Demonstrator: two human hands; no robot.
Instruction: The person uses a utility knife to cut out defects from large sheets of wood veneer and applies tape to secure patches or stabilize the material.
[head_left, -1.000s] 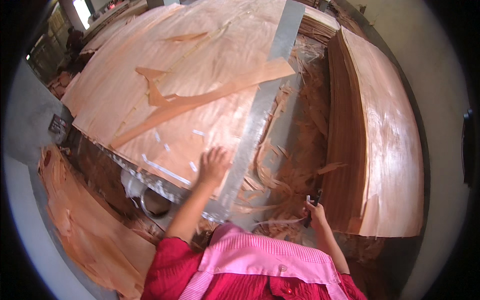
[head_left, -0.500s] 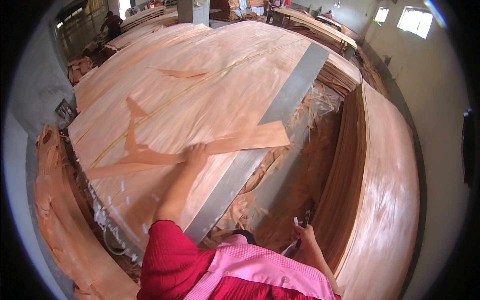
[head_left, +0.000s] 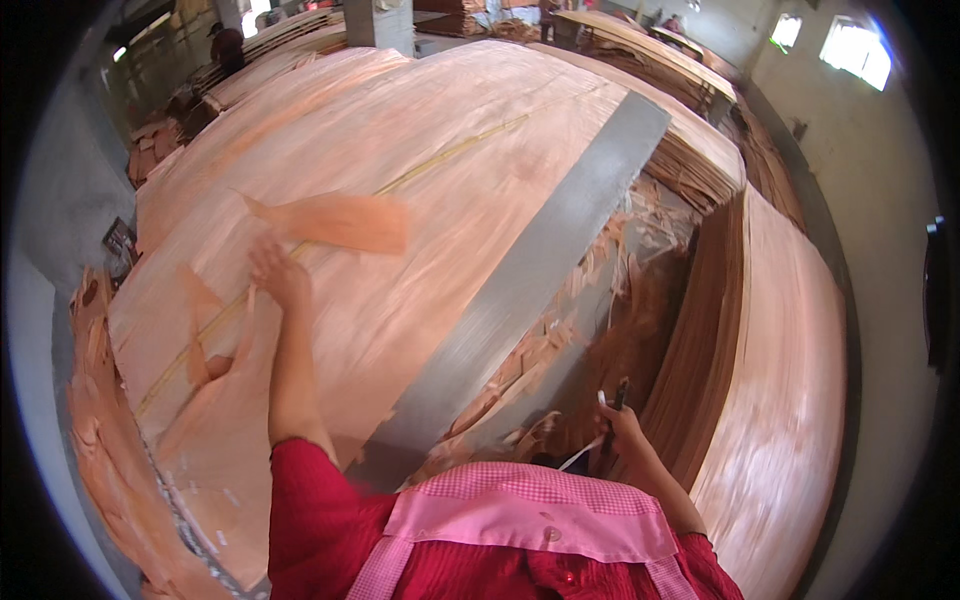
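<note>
My left hand is slightly blurred over a large pale veneer sheet, its fingers apart beside loose veneer scraps. Further torn pieces lie below it, along a long yellowish strip. A grey edge band borders the sheet's right side. My right hand is closed on a dark handled tool, with a thin white strip at it, above a gap littered with veneer shavings.
A tall veneer stack runs along the right; ragged sheets line the left by a grey wall. Behind are a pillar, more stacks and a person in dark red.
My left hand has moved forward and left across the sheet, and the loose scraps have shifted and separated. The view has tilted up, showing more of the room. My right hand keeps the tool.
</note>
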